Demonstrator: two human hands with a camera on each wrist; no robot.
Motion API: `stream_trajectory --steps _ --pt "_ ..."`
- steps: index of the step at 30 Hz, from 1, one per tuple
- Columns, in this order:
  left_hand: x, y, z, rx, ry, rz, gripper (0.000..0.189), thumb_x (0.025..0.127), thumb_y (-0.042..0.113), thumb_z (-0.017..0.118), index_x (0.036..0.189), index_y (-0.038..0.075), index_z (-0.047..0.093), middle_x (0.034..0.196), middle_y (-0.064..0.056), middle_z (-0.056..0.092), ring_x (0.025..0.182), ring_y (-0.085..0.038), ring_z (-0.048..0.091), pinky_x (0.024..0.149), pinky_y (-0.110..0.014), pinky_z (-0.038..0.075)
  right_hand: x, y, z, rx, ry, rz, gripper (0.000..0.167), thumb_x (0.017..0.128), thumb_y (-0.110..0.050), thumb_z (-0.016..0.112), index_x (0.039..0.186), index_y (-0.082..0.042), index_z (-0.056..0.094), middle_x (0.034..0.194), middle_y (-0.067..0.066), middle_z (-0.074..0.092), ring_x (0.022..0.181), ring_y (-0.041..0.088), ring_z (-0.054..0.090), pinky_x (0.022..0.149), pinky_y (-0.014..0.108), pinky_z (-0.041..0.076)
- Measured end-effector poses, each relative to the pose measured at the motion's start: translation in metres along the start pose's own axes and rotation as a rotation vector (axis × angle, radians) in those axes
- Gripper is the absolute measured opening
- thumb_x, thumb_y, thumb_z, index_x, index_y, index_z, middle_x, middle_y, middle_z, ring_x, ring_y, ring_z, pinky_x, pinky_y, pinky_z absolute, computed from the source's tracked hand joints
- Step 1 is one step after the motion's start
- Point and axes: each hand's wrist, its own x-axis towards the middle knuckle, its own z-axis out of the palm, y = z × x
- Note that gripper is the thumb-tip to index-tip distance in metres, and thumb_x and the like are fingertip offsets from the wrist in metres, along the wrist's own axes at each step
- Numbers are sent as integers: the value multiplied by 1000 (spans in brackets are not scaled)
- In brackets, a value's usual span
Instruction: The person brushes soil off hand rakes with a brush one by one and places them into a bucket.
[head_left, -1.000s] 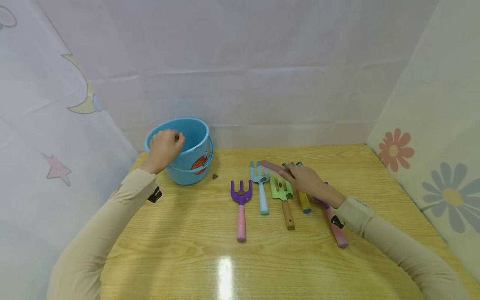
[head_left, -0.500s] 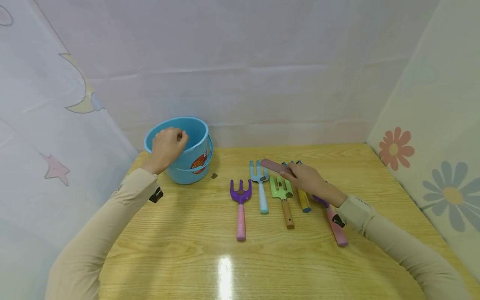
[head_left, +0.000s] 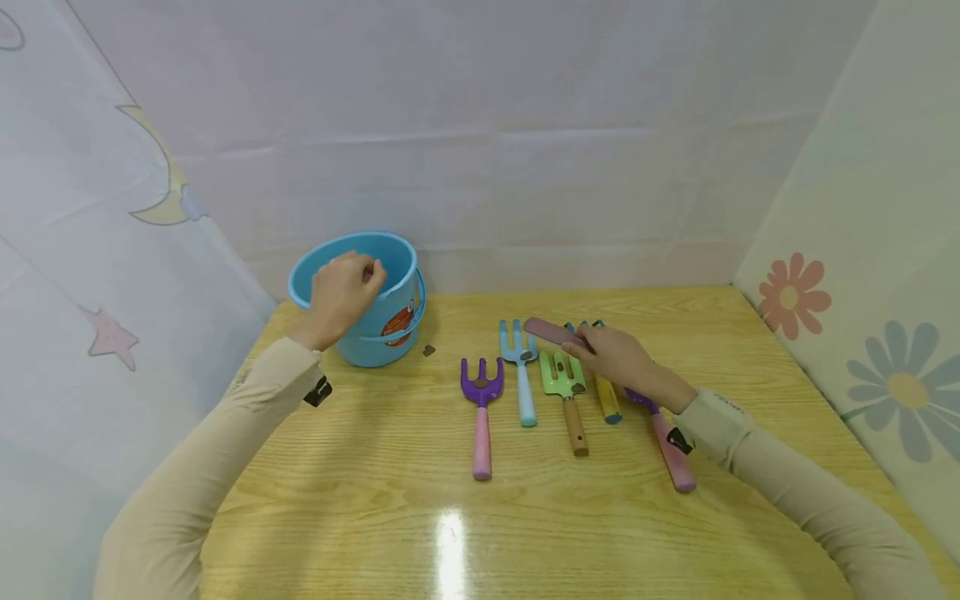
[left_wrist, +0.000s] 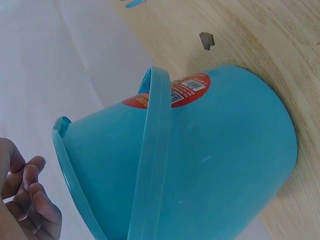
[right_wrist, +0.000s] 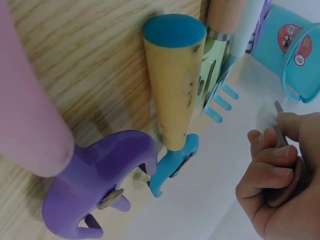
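Over the rim of a light-blue bucket (head_left: 382,337), my left hand (head_left: 343,287) hovers with loosely curled fingers. In the left wrist view its fingers (left_wrist: 45,207) stay just apart from the bucket, and no held thing shows. My right hand (head_left: 618,357) grips a pinkish-brown brush (head_left: 551,331) with pale bristles, above several garden hand forks. Under or near it lie a green fork (head_left: 562,379), a light-blue fork (head_left: 523,375) and a yellow-handled fork (head_left: 608,402), partly hidden. Brown bits cling to several fork heads.
A purple fork with a pink handle (head_left: 482,442) lies left of the row; another pink-handled fork (head_left: 672,454) lies under the right wrist. A small brown scrap (head_left: 428,350) rests on the wooden table (head_left: 360,500) beside the bucket. Patterned cloth walls (head_left: 487,167) stand behind and beside.
My left hand has shifted slightly to the right over the bucket. The brush has turned in my right hand, so its bristles no longer show in the head view. The forks have stayed put.
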Motion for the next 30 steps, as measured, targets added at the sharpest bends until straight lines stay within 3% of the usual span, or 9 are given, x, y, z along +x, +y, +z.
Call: stream_trajectory --steps 12,22,30 --pt "-3 9 5 -28 -7 23 30 98 12 53 72 3 66 68 -8 58 57 -21 52 53 -37 44 -1 -1 -2 -14 14 -12 30 102 -27 56 80 -9 49 59 -1 35 49 11 30 48 27 28" --pt "-5 16 11 -41 -5 88 31 98 11 53 68 5 60 65 -6 51 55 -20 45 52 -33 40 -3 1 -3 -16 17 -12 28 101 -27 59 81 -9 51 59 -1 37 49 12 31 48 27 28" --pt "-14 21 17 -45 -25 142 33 97 9 53 64 7 55 61 -4 46 53 -17 40 48 -31 34 -4 2 -3 -8 22 -25 25 100 -26 60 86 -6 57 60 -1 41 49 11 33 47 26 28"
